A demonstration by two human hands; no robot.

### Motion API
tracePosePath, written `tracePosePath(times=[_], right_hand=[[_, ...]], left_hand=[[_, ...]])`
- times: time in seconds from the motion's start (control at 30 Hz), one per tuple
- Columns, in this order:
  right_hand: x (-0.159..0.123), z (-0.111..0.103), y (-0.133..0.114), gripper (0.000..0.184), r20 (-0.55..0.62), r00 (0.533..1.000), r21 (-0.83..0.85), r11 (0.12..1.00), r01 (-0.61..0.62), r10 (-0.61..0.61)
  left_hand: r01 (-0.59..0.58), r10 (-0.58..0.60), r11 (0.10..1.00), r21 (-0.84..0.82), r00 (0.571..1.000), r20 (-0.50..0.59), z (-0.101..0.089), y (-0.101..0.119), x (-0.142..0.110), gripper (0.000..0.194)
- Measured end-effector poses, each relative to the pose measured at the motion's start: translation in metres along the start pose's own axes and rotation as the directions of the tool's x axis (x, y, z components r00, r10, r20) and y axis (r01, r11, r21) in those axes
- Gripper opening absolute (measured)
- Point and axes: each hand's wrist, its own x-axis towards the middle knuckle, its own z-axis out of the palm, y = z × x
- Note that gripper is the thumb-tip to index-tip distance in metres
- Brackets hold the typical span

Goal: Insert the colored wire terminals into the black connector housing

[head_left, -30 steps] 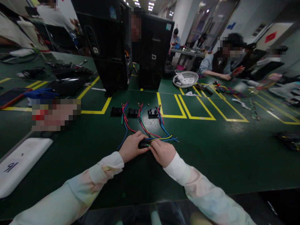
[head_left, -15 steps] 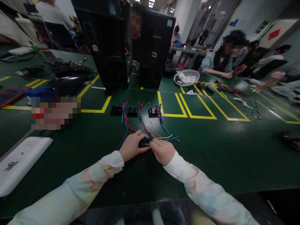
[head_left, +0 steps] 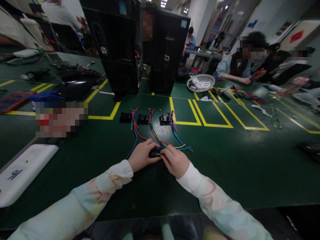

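Note:
My left hand [head_left: 143,155] is closed around a small black plastic part [head_left: 153,152], fingers over its top and thumb below. Against the part's right end, my right hand [head_left: 176,160] pinches a thin green wire [head_left: 159,154]; its far end is hidden by the fingers. Blue and yellow wires [head_left: 181,146] stick out to the right above my right hand. Just beyond my hands lie three similar black parts in a row: a left one [head_left: 125,117], a middle one [head_left: 143,119] and a right one [head_left: 164,120]. Red, blue and green wires [head_left: 151,124] lie beside them.
Two black computer towers [head_left: 163,53] stand at the back. A white basket [head_left: 200,82] with parts sits right of them. At left are a white case [head_left: 26,173] and a black panel [head_left: 75,89]. Yellow tape [head_left: 217,126] marks the green table. A co-worker [head_left: 240,63] sits at far right.
My right hand has shifted slightly right and down, and more of the green wire shows at its fingertips. My left hand keeps its hold. The whole view has moved slightly.

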Motion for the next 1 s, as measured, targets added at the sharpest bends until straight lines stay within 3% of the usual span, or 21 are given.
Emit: tracePosePath(times=[0.23,0.43,0.77,1.0], right_hand=[[0.003,0.013,0.002,0.022,-0.03,0.995,-0.096,0.992,0.087,-0.09],[0.005,0.015,0.003,0.022,-0.06,0.996,-0.104,0.992,0.065,-0.072],[0.009,0.012,0.014,0.016,-0.066,0.997,0.222,0.973,0.058,-0.045],[0.015,0.008,0.021,0.011,-0.014,0.996,0.316,0.945,0.084,-0.084]], left_hand=[[-0.009,0.008,0.999,0.031,1.0,0.014,0.0,0.0,0.0,0.031],[-0.027,0.027,0.999,0.035,1.0,0.014,0.001,-0.001,0.001,0.03],[-0.023,0.023,1.0,-0.019,1.0,0.019,-0.002,-0.001,0.001,0.031],[-0.024,0.024,1.0,-0.002,1.0,0.02,-0.001,-0.001,0.002,0.031]])
